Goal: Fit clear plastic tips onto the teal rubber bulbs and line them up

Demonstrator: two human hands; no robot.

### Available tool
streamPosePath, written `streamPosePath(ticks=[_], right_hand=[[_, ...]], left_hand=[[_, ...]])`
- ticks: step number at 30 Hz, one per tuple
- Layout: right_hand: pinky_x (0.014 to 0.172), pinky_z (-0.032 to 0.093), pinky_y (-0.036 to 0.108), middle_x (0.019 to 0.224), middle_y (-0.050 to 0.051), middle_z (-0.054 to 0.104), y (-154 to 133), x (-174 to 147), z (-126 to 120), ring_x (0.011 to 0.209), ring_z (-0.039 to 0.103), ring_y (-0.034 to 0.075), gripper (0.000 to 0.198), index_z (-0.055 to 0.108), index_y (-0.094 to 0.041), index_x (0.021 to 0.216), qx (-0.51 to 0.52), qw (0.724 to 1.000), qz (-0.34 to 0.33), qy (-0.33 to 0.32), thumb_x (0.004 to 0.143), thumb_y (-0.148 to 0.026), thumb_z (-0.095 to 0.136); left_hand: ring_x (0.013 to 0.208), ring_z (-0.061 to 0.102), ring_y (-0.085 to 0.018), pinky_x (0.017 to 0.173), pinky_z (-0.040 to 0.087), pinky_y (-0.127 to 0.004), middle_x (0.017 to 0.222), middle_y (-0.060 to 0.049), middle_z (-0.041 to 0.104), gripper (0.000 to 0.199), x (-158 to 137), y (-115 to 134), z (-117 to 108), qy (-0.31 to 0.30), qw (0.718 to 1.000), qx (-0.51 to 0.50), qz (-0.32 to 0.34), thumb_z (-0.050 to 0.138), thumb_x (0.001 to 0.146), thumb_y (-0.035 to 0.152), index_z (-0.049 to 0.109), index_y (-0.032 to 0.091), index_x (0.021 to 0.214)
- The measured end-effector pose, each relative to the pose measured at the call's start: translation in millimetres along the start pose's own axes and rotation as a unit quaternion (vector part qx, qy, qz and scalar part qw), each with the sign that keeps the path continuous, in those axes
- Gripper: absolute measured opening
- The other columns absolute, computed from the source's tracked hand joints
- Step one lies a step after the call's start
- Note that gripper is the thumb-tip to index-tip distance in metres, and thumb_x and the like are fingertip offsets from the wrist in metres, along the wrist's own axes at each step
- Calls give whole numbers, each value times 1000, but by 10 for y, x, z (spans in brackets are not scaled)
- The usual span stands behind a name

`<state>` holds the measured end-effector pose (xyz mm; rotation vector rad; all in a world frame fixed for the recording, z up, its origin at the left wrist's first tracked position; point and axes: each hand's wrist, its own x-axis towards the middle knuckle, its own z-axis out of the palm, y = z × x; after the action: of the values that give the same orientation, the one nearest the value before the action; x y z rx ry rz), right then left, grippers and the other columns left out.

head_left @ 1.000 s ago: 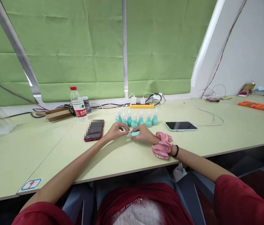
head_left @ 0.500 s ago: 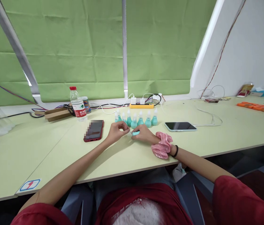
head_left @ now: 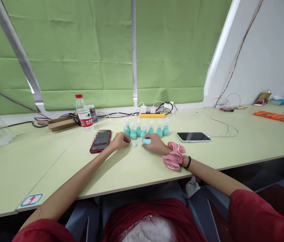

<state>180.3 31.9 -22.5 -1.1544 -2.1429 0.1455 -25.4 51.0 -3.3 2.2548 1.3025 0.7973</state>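
Note:
My right hand (head_left: 155, 143) is wrapped round a turquoise squeeze bulb (head_left: 146, 141), which lies on its side with its clear nozzle end toward the left. A small whitish cap-like piece (head_left: 134, 144) rests on the table between my hands. Just left of that piece, my left hand (head_left: 120, 140) is half curled, thumb and forefinger slightly apart, nothing visible between them. Behind both hands stand several more turquoise squeeze bulbs (head_left: 133, 134), upright with clear nozzles and grouped close together. The fingertips of my right hand are partly hidden.
A red-cased phone (head_left: 100, 141) lies beside my left hand; another phone (head_left: 193, 136), with a white cable, lies to the right. Farther back are a water bottle (head_left: 85, 117), a can (head_left: 92, 113), a cardboard tray (head_left: 63, 123) and a yellow power strip (head_left: 152, 115). Orange items (head_left: 275, 116) lie far right.
My left hand has drawn back to the left, away from my right hand. The small whitish piece now shows on the table. The bulb in my right hand shows more fully.

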Motion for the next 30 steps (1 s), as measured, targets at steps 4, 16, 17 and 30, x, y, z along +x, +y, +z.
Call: streamPosePath(ticks=[4, 16, 17, 30], right_hand=[[69, 37, 24, 79, 5, 61, -53, -31, -5, 75, 54, 15, 17, 59, -13, 80, -24, 998, -64, -3, 68, -24, 54], [59, 36, 21, 71, 3, 59, -228, -134, 10, 63, 52, 12, 16, 55, -12, 76, 39, 991, -122, -46, 74, -27, 50], [60, 37, 21, 74, 3, 60, -244, -139, -1, 65, 53, 12, 18, 55, -12, 80, 49, 989, -129, -61, 75, -28, 49], [58, 37, 24, 70, 4, 56, -329, -156, -21, 63, 50, 13, 27, 50, -14, 78, 15, 979, -203, -20, 81, -39, 40]], left_hand=[[60, 57, -14, 57, 44, -22, 64, -2, 64, 20, -33, 70, 45, 69, 995, 67, 34, 48, 59, 12, 65, 13, 70], [43, 40, -10, 45, 26, -22, 45, -1, 46, 40, -250, 473, 328, 89, 967, 200, 130, 32, 80, 37, 47, 15, 49], [40, 36, -9, 44, 24, -22, 42, 1, 41, 42, -240, 463, 329, 71, 975, 168, 126, 30, 80, 36, 43, 16, 46], [36, 19, -3, 37, 17, -19, 39, 6, 22, 41, -148, 454, 254, -58, 972, -224, 29, 34, 74, 40, 24, 17, 41]])
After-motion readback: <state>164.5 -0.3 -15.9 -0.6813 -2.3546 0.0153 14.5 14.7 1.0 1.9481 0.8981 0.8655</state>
